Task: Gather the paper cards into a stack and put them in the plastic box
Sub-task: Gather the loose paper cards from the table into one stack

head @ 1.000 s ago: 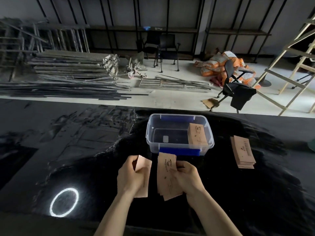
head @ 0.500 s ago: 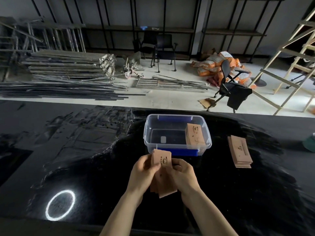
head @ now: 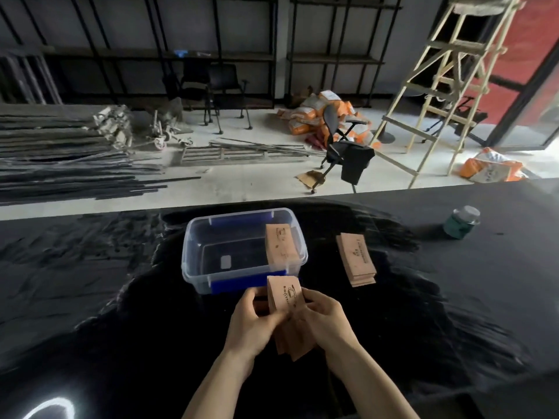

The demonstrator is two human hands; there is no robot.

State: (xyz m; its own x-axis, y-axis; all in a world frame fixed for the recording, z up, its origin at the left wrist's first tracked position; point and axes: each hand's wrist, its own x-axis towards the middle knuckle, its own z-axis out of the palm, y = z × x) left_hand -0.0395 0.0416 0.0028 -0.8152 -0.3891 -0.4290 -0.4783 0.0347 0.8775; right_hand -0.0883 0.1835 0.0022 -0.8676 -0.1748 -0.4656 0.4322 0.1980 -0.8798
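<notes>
Both my hands hold one bundle of tan paper cards (head: 287, 300) just in front of the clear plastic box (head: 193, 261). My left hand (head: 254, 322) grips the bundle's left side and my right hand (head: 326, 319) its right side. The cards stand nearly upright, their lower ends hidden between my palms. Inside the box, a stack of cards (head: 281, 243) leans against the right wall. Another card stack (head: 357, 258) lies flat on the black table to the right of the box.
A green jar with a clear lid (head: 461, 222) stands at the far right of the black table (head: 121, 297). A bright ring of light (head: 51, 408) reflects at the near left. Beyond the table's far edge lie a floor with metal bars, chairs and a wooden ladder.
One second ago each hand held its own share of cards, apart. The hands came together and merged them into one bundle, which now sits a little closer to the box.
</notes>
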